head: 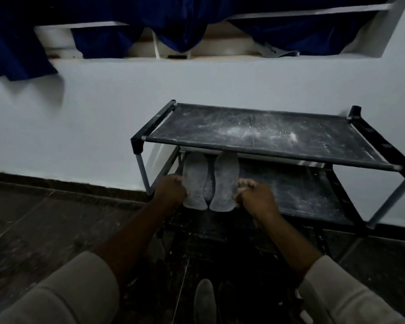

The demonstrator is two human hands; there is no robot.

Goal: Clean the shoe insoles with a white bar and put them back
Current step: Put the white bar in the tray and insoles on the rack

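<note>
Nearest, at the bottom centre, the rounded toe of a grey shoe [204, 298] rests on the dark tiled floor [45, 230]. Pale beige sleeves [75, 291] cover both forearms, which reach forward.

The left hand [171, 189] has its fingers curled on the left edge of the left flat grey shoe insole [194, 183]. The right hand [255, 197] pinches the right edge of the right flat grey shoe insole [225, 181]. The picture is slightly blurred here.

Both insoles lie side by side, just beside each other, on the left part of the lower fabric shelf [302, 190] of a black tube-framed shoe rack [267, 134]. Their heels overhang its near edge and their toes reach under the top shelf, which is smeared with white dust.

Beyond stands a pale wall [103, 113], with dark blue curtains [180, 24] hanging over a recessed ledge.
</note>
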